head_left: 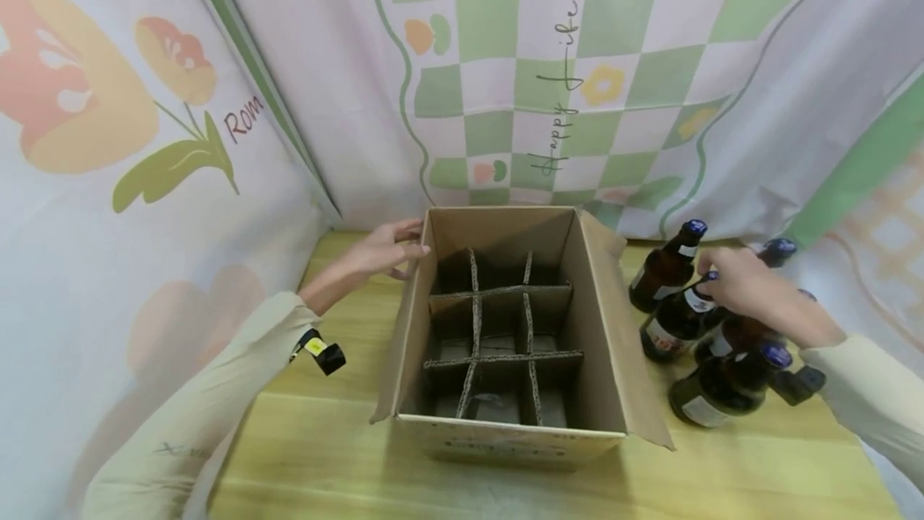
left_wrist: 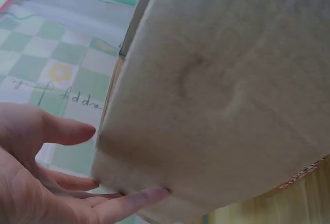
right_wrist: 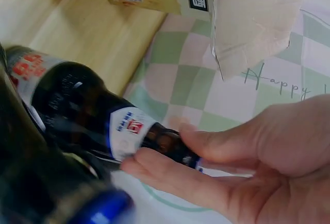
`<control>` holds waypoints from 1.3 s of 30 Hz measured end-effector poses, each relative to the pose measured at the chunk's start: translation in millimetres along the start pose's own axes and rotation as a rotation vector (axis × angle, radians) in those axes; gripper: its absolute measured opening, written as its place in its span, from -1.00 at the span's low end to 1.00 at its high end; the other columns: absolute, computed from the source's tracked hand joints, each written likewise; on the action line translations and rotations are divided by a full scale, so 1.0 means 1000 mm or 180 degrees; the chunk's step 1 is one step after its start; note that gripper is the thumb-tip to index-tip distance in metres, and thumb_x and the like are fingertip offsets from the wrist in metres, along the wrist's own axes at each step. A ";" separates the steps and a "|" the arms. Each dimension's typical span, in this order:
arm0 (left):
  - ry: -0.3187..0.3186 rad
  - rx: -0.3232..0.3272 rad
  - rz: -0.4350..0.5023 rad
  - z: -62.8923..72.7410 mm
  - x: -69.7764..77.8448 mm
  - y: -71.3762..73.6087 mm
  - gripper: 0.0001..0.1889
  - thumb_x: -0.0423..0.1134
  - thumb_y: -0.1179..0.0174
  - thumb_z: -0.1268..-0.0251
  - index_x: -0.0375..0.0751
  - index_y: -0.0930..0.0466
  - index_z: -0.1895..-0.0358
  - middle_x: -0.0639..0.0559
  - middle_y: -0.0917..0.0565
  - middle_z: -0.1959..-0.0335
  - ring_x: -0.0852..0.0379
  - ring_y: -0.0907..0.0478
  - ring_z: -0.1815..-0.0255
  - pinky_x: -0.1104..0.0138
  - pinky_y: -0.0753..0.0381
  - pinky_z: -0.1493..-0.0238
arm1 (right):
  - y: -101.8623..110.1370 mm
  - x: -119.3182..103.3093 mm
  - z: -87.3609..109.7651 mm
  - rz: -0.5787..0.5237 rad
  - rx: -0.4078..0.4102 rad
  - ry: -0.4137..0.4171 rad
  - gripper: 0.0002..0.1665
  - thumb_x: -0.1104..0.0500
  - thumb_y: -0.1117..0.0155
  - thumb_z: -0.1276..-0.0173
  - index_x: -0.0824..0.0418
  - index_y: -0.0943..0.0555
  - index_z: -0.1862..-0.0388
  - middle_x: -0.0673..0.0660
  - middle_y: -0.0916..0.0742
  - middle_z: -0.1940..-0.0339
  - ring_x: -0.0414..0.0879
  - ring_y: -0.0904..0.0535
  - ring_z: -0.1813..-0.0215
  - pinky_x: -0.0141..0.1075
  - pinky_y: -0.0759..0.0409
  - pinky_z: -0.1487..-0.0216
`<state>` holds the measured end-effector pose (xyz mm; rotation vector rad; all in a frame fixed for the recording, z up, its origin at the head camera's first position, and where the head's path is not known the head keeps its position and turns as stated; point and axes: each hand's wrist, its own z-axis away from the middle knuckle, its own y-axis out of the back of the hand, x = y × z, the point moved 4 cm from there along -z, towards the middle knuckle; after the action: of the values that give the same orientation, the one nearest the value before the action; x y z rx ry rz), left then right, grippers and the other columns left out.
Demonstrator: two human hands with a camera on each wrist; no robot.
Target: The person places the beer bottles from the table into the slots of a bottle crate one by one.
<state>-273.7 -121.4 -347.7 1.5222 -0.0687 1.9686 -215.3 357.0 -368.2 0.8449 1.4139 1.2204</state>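
An open cardboard box with crossed cardboard dividers stands in the middle of the table. My left hand is at its far left corner, and in the left wrist view the fingers rest against the outer cardboard flap, loosely spread. On the right side, my right hand pinches the neck of a dark beer bottle between thumb and fingers. That bottle is upright among several others, including a brown bottle behind it and a blue-capped bottle in front.
A wooden table carries the box and bottles. A right side flap of the box leans out towards the bottles. Printed curtains hang behind and on both sides. A small black device sits at the left wrist.
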 end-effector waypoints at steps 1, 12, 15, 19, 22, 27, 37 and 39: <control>-0.0003 -0.0010 0.0057 -0.001 0.000 -0.001 -0.21 -0.36 -0.12 -0.55 -0.21 0.06 -0.71 -0.26 -0.14 -0.68 -0.30 -0.43 -0.46 -0.04 -0.70 -0.29 | 0.000 -0.001 0.000 -0.0037 0.0054 -0.0009 -0.75 0.40 -0.41 -0.25 0.57 -0.59 0.18 0.55 -0.71 0.19 0.46 -0.64 0.17 0.34 -0.66 0.08; -0.0035 0.0133 0.0359 0.000 -0.013 0.000 -0.17 -0.42 -0.14 -0.50 -0.17 0.07 -0.72 -0.30 -0.09 -0.69 -0.30 -0.41 -0.49 0.07 -0.74 -0.23 | -0.035 -0.026 -0.002 -0.0404 0.1004 -0.0023 -0.49 0.44 -0.34 -0.36 0.64 -0.37 -0.17 0.65 -0.64 0.24 0.18 -0.56 0.56 0.06 -0.57 0.57; -0.0038 0.0162 0.0422 0.002 -0.014 0.001 -0.17 -0.41 -0.15 -0.50 -0.18 0.07 -0.72 -0.31 -0.09 -0.68 -0.31 -0.41 -0.48 0.09 -0.75 -0.21 | -0.048 -0.032 -0.004 -0.0584 0.1405 -0.0077 -0.43 0.43 -0.34 -0.39 0.54 -0.34 -0.29 0.58 -0.64 0.32 0.13 -0.51 0.60 0.00 -0.48 0.61; -0.0050 0.0186 0.0517 0.001 -0.015 0.000 -0.17 -0.42 -0.14 -0.51 -0.18 0.07 -0.72 -0.35 -0.17 -0.64 -0.31 -0.41 -0.48 0.13 -0.78 -0.16 | -0.067 -0.030 -0.006 -0.1072 0.1739 -0.0473 -0.40 0.29 -0.35 -0.48 0.44 -0.38 -0.39 0.51 -0.74 0.27 0.09 -0.65 0.42 -0.26 -0.55 0.43; -0.0076 0.0165 0.0563 -0.001 -0.016 -0.002 -0.17 -0.42 -0.13 -0.51 -0.15 0.08 -0.72 -0.36 -0.20 -0.62 -0.30 -0.41 -0.48 0.16 -0.79 -0.13 | -0.084 -0.025 -0.008 -0.1543 0.1938 -0.0795 -0.44 0.17 -0.36 -0.51 0.36 -0.50 -0.39 0.44 -0.78 -0.03 -0.36 -0.66 0.20 -0.62 -0.53 0.21; -0.0122 0.0169 0.0583 -0.001 -0.017 -0.003 -0.15 -0.42 -0.13 -0.51 -0.06 0.08 -0.73 -0.33 -0.19 -0.64 -0.27 -0.42 -0.48 0.16 -0.80 -0.12 | -0.105 -0.022 -0.017 -0.2139 0.2230 -0.0846 -0.53 0.19 -0.38 -0.50 0.33 -0.57 -0.30 0.32 -0.80 -0.05 -0.72 -0.45 0.19 -0.81 -0.47 0.10; -0.0139 0.0082 0.0460 -0.002 -0.022 -0.004 -0.17 -0.38 -0.09 -0.56 -0.05 0.14 -0.74 -0.35 -0.10 -0.67 -0.27 -0.36 -0.52 0.11 -0.73 -0.25 | -0.113 -0.015 -0.025 -0.2175 0.2439 -0.0431 -0.78 0.26 -0.50 -0.37 0.34 -0.68 0.10 -0.42 -0.69 0.33 -0.67 -0.57 0.23 -0.78 -0.50 0.18; -0.0142 0.0041 0.0446 -0.004 -0.022 -0.006 -0.18 -0.37 -0.09 -0.58 -0.05 0.15 -0.74 -0.35 -0.08 -0.68 -0.28 -0.36 -0.52 0.10 -0.72 -0.27 | -0.113 -0.012 -0.024 -0.2062 0.2456 -0.0486 -0.80 0.25 -0.52 -0.35 0.31 -0.69 0.16 -0.40 -0.70 0.38 -0.68 -0.56 0.29 -0.78 -0.47 0.23</control>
<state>-271.8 -124.8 -370.8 1.6082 -0.1865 2.0470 -223.1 314.2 -475.6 0.8465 1.8523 0.0952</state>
